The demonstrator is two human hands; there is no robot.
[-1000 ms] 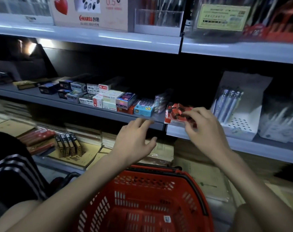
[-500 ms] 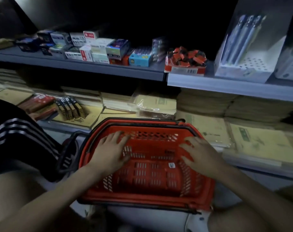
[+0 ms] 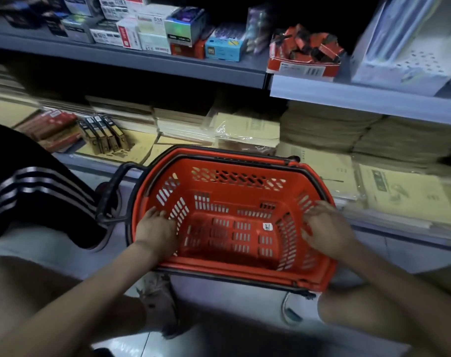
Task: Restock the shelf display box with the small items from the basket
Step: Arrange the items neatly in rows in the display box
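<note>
Left hand (image 3: 156,229): fingers flat and loose, resting on basket wall at 9 o'clock.
Basket (image 3: 234,176): red, on floor, centre.
Display box (image 3: 305,69): on shelf, 1 o'clock from basket; heaped with small items (image 3: 309,45), red and black.
Right hand (image 3: 327,228): fingers spread, gripping nothing, on basket wall at 3 o'clock.

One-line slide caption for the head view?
Left hand and right hand on the side walls inside the red basket; display box on the shelf above heaped with small red-and-black items.
</note>
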